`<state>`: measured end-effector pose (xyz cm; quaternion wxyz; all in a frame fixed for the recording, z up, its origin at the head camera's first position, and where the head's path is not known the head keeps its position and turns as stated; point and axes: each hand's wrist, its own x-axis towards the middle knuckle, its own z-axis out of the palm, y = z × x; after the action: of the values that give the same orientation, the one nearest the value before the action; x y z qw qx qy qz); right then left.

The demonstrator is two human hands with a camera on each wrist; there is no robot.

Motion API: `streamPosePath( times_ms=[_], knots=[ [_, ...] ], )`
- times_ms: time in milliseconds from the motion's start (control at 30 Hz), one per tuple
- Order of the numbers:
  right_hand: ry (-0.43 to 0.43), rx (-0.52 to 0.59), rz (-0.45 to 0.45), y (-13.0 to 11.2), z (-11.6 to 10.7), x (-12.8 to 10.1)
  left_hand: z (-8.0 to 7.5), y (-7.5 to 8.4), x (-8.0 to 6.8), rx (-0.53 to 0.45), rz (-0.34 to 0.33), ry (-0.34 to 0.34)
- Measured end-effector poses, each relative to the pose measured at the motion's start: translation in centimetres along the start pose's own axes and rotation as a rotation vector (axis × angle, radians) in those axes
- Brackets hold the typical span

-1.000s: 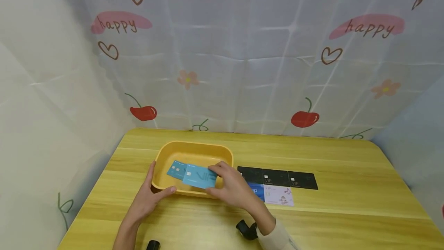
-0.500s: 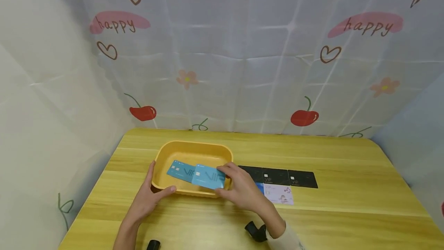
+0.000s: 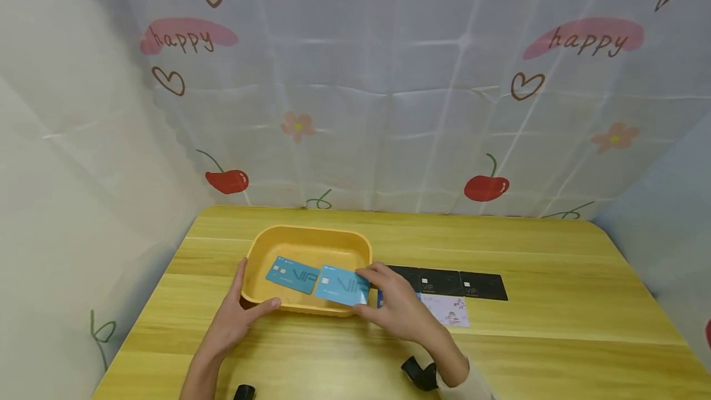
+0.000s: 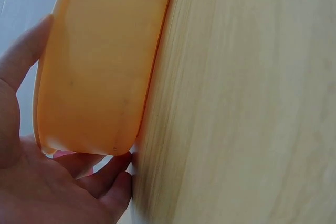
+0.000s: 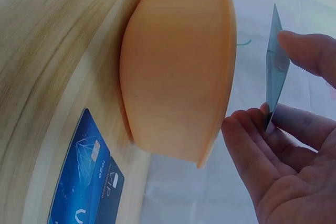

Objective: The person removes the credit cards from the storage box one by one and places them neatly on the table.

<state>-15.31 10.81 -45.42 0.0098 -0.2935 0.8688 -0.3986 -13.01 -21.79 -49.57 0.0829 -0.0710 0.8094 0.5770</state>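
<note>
Your left hand [image 3: 236,316] grips the yellow tray [image 3: 311,237] by its left end, thumb at the near rim. The tray rests on the wooden surface [image 3: 555,357], towards its far left corner. Your right hand [image 3: 400,308] pinches a light blue card [image 3: 340,286] between thumb and fingers, above the tray's near right corner. A second blue card [image 3: 291,275] lies inside the tray. Right of the tray, black cards [image 3: 483,287] form a row; a floral card [image 3: 446,310] and a dark blue card [image 5: 79,166] lie on its near-edge side.
</note>
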Motion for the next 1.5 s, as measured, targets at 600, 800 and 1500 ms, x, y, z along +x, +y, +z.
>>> streamPosePath(
  times_ms=[600, 800, 1500],
  knots=[
    [-0.015, -0.064, 0.094, 1.7, -1.0, -2.4, -0.1, -0.1, 0.2, -0.032, 0.011, -0.009],
    [-0.036, -0.078, 0.093, 2.5, -2.1, -3.2, -0.2, -0.3, 0.2, -0.033, 0.008, -0.007],
    [-0.106, -0.164, 0.132, 4.9, -5.4, -7.1, 0.0, -0.3, 0.1, -0.037, 0.013, -0.001]
  ],
)
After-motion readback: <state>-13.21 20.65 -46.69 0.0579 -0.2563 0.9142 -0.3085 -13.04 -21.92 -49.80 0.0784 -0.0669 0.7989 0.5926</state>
